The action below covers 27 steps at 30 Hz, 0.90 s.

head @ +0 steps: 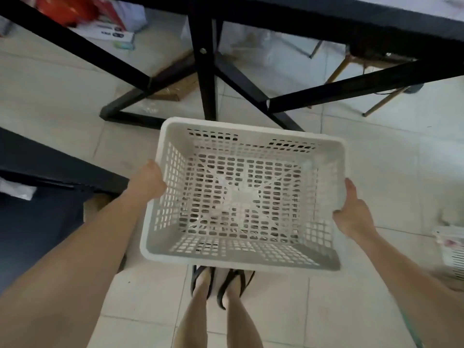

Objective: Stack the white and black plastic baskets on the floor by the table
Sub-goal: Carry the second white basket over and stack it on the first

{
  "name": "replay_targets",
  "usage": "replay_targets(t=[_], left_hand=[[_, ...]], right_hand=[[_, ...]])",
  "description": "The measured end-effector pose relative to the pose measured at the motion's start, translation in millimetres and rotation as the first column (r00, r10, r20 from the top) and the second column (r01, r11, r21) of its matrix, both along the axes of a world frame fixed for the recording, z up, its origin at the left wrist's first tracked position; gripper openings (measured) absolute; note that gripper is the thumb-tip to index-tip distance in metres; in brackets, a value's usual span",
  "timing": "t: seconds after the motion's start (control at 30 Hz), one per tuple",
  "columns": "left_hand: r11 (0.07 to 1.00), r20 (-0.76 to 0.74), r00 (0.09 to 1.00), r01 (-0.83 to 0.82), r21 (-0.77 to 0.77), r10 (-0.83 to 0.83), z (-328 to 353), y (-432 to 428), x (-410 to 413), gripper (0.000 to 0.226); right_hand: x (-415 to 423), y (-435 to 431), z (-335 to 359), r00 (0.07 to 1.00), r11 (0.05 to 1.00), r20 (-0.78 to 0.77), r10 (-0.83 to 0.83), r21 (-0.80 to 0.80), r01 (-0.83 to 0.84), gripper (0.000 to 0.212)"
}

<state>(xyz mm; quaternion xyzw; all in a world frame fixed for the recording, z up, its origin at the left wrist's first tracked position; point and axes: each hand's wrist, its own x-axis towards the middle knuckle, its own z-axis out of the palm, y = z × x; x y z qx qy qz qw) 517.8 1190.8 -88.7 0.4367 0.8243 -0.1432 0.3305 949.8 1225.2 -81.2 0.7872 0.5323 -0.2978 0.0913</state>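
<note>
A white perforated plastic basket [175, 126] is held in the air above the tiled floor, open side up and empty. My left hand [148, 180] grips its left rim, fingers hidden under the edge. My right hand [352, 212] grips its right rim. The basket hangs in front of my legs and sandalled feet [221, 285], just short of the black table frame. No black basket shows in this view.
Black table legs and cross braces [206, 71] stand directly ahead, the tabletop edge [376, 23] above them. A dark surface [50, 167] juts in at left. Another white basket [452, 249] sits at the right edge. Boxes and bags [105, 28] lie under the table.
</note>
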Motion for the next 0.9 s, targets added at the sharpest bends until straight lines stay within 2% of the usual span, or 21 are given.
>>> replay_targets(t=[0.07, 0.2, 0.4, 0.73, 0.9], left_hand=[[0.999, 0.013, 0.999, -0.031, 0.021, 0.03, -9.1, 13.9, -1.9, 0.064], [0.996, 0.02, 1.0, -0.015, 0.092, 0.013, -10.3, 27.7, -1.5, 0.04], [0.995, -0.032, 0.999, 0.042, 0.093, -0.039, -5.0, 36.0, -1.0, 0.05], [0.991, -0.016, 0.999, 0.039, 0.128, -0.038, -4.8, 42.1, 11.1, 0.036], [0.991, -0.025, 0.999, 0.039, 0.132, -0.036, -10.5, 37.1, 14.9, 0.037]], right_hand=[[-0.6, 10.6, -12.4, 1.0, 1.0, 0.003, 0.003, 0.014, -0.003, 0.09], [-0.9, 17.4, -16.2, 0.999, 0.997, 0.031, 0.032, 0.071, -0.035, 0.093], [-1.2, 15.7, -18.6, 1.0, 0.995, -0.008, 0.013, 0.103, -0.012, 0.094], [11.7, 13.4, -18.7, 1.0, 0.99, 0.008, -0.02, 0.142, 0.018, 0.095], [10.2, 7.1, -18.6, 0.999, 0.985, -0.012, -0.043, 0.167, 0.044, 0.094]])
